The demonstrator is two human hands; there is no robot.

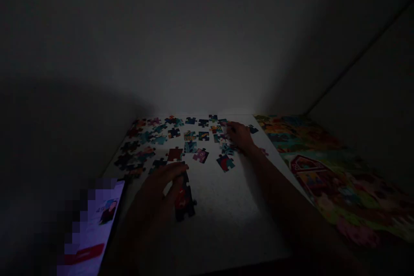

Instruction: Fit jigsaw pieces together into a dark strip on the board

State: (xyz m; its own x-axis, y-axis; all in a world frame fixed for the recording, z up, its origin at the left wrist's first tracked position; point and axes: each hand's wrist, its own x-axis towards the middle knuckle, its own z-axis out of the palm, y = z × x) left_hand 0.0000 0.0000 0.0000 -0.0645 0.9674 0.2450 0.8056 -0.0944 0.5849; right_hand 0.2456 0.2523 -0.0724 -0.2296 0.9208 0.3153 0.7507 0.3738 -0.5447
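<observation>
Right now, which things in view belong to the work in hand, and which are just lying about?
In the work: red-and-dark puzzle section at the left hand; scattered puzzle pieces, some by the right hand; white tabletop.

Apparently aside: lit phone; colourful picture on the right, its role unclear.

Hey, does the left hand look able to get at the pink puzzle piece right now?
Probably yes: the pink puzzle piece lies uncovered just beyond the fingertips of the left hand, with bare white tabletop between them.
</observation>
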